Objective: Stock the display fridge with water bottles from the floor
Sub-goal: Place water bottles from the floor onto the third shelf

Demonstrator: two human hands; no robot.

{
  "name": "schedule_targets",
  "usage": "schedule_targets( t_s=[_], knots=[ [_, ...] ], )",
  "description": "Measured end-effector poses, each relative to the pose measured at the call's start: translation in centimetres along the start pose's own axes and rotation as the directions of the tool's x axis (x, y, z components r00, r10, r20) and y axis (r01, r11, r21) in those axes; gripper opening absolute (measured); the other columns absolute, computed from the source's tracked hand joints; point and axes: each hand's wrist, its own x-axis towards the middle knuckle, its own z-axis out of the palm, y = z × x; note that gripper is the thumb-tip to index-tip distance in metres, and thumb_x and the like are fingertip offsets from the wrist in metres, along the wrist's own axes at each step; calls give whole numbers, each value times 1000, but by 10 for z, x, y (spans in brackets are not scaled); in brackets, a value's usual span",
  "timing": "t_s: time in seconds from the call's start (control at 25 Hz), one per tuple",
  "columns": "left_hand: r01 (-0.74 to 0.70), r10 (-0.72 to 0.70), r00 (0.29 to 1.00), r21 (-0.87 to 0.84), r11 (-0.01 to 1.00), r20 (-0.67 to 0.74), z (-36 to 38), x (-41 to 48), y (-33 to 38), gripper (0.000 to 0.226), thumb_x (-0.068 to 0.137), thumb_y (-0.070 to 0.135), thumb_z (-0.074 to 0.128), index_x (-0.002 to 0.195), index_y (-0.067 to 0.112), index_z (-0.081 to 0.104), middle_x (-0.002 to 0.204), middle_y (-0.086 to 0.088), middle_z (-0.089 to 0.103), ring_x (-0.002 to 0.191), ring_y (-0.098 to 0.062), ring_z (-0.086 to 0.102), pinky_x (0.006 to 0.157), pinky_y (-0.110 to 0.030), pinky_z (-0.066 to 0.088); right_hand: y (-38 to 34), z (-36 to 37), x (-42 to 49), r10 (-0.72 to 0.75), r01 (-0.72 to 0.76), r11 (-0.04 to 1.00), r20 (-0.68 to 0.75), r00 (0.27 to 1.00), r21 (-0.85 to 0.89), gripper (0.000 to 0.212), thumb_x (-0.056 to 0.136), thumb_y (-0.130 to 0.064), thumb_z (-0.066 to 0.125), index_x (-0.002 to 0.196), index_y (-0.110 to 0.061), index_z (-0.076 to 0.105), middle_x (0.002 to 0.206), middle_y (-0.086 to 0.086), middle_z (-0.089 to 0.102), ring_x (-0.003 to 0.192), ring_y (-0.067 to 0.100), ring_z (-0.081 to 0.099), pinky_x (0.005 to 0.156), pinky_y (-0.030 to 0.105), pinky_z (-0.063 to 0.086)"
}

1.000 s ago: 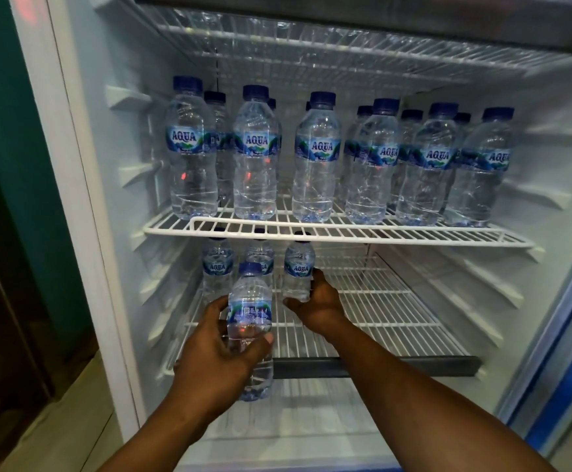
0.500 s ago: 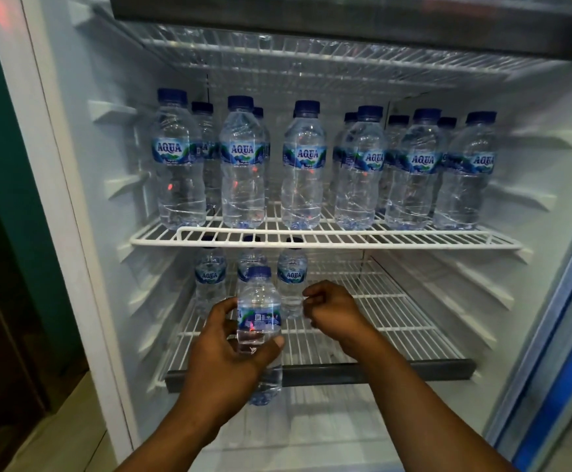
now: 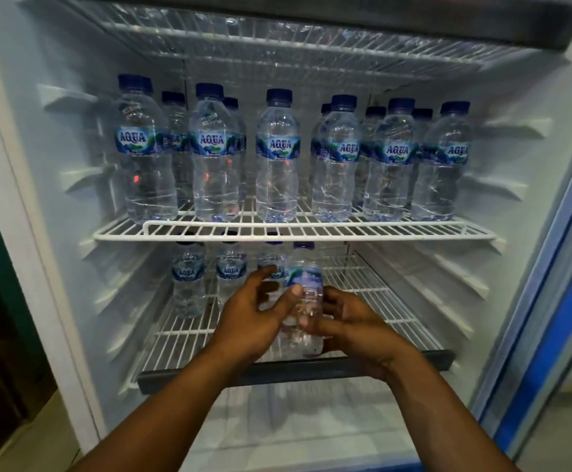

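Note:
The display fridge stands open in front of me. I hold one small clear water bottle (image 3: 306,277) with a blue cap upright over the lower wire shelf (image 3: 380,301), between both hands. My left hand (image 3: 253,318) touches its left side, thumb on the front and fingers spread. My right hand (image 3: 356,325) wraps the bottle's lower part from the right. Three small bottles (image 3: 188,277) stand at the shelf's back left. Motion blurs the hands and the held bottle.
The upper wire shelf (image 3: 277,229) carries several larger Aqua bottles (image 3: 277,155) in rows across its width. The lower shelf's right half is bare wire. A dark front rail (image 3: 414,361) edges the lower shelf. The blue-framed door (image 3: 557,318) stands open at the right.
My left hand carried the bottle right and deeper over the lower shelf. My right hand, which was free, came in and closed on it. The camera moved closer.

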Motion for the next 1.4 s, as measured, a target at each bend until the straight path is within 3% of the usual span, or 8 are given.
schedule_targets(
  t_s=[0.2,0.36,0.44,0.64,0.88,1.04,1.16,1.4],
  knots=[
    [-96,177,970,404,910,-168,7,29,-30,68,84,32,75,143,25,41,138,1,51,123,-20,54,100,-32,47,22,-37,35,27,-45,998,-310,950,-51,57,76,-9,83,123,-22,54,110,1,73,100,24,71,86,53,57],
    [-194,341,926,568,800,-164,10,57,-23,76,84,30,72,149,21,31,150,-5,37,130,-26,46,101,-36,44,35,-38,67,-84,-20,976,-461,884,-217,71,72,-7,86,128,-22,45,118,-3,64,104,14,65,88,33,55],
    [-175,349,921,621,764,-170,9,72,-17,77,85,35,71,149,19,31,150,-5,39,134,-25,42,103,-34,40,42,-32,83,-144,-12,955,-500,854,-295,77,69,-12,88,129,-22,41,125,-1,59,110,19,61,95,37,52],
    [-92,204,975,684,724,-85,5,96,-18,85,74,41,82,143,20,38,141,-5,51,127,-26,51,103,-34,44,57,-17,105,-172,-22,938,-519,837,-346,73,68,-12,89,124,-14,44,114,-4,55,106,16,57,86,25,44],
    [-127,282,955,738,663,-89,0,98,-23,78,76,31,82,143,26,41,137,-3,57,121,-26,56,93,-31,46,65,-23,107,-164,-22,920,-435,885,-392,73,73,-10,84,133,-18,44,117,-5,55,103,12,55,84,23,46],
    [-145,300,951,754,641,-73,-5,98,-22,80,76,32,82,144,28,41,132,-4,61,116,-26,59,88,-30,47,73,-27,111,-141,-49,923,-454,880,-382,71,75,-9,83,135,-21,46,122,0,61,108,20,62,92,34,53],
    [-148,307,949,763,630,-69,-5,98,-23,82,76,32,82,146,28,38,131,-5,62,115,-27,60,88,-30,47,73,-21,115,-167,-50,916,-491,855,-398,70,71,-11,87,130,-16,50,115,-1,60,105,19,60,92,33,51],
    [-150,311,948,780,607,-60,-5,97,-24,83,77,33,81,146,31,34,129,-5,62,113,-28,61,86,-31,49,75,-22,121,-185,-61,899,-502,845,-433,69,68,-14,89,126,-17,51,114,-3,60,107,22,62,94,41,53]
  ],
)
